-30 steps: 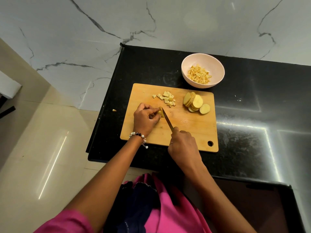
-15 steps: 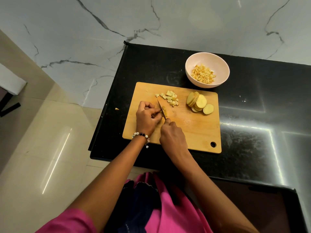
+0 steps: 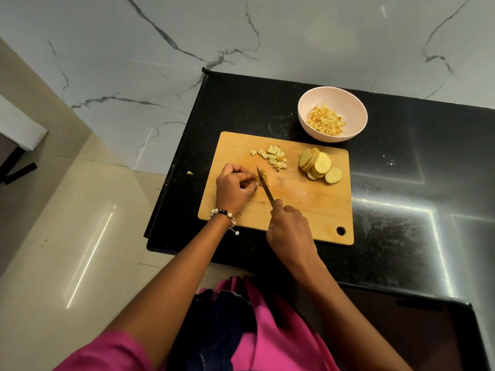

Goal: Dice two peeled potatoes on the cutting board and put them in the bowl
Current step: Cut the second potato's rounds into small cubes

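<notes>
1. A black stone counter carries a rectangular wooden cutting board.
2. The left hand pinches a small potato piece.
3. The right hand grips a steel knife.
4. A stack of round potato slices lies near a pale pink bowl holding diced potato.

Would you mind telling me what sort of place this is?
Most likely a home kitchen: a black stone counter against a marble wall, with a cutting board and a bowl of diced potato.

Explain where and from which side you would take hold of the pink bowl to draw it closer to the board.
Grip the bowl by its bare right rim, from above and the right. The dice lie low inside, the board crowds its near side, and its right side stands free.
</notes>
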{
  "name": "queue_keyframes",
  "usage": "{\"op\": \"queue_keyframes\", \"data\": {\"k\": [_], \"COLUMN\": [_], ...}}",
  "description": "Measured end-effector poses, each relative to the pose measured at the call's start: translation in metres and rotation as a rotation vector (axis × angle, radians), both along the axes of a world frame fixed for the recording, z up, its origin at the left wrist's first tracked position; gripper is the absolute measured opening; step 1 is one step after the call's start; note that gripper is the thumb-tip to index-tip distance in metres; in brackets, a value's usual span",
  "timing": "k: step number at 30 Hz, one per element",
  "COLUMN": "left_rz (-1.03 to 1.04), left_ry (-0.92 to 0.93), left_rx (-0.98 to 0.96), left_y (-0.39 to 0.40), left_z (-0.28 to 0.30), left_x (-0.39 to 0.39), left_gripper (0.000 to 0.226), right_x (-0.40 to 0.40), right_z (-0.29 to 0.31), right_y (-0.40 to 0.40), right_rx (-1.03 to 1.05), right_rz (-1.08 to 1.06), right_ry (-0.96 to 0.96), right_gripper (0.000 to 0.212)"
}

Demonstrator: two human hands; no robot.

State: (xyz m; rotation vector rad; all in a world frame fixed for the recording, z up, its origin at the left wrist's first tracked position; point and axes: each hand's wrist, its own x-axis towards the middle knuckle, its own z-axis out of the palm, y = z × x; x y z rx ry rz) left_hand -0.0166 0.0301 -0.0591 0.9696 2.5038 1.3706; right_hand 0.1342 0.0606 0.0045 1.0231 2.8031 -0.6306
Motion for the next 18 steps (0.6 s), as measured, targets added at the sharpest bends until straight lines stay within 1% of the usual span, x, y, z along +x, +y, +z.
{"op": "queue_keyframes", "data": {"k": [5,12,15,18], "left_rz": [0.074,0.087,0.092,0.094], "left_ry": [0.020,0.006,-0.004,-0.002], "left_rx": [0.008,0.030,0.023,0.020], "left_y": [0.002,0.004,0.005,0.005], "left_z": [0.000,-0.002,-0.003,-0.003], "left_x": [0.003,0.002,0.004,0.004], "left_gripper": [0.016,0.013,0.012,0.012], "right_x": [-0.010,-0.027,-0.026,-0.008], "right_z": [-0.005,-0.011,-0.013,-0.016], "right_y": [-0.001,-0.006,-0.007,-0.009], "right_rx": [0.069,0.179,0.187,0.125], "right_rz": [0.007,0.039,0.055,0.061], "right_ry": [-0.030,-0.018,-0.028,-0.060], "right_gripper": [0.043,0.031,0.032,0.040]}}
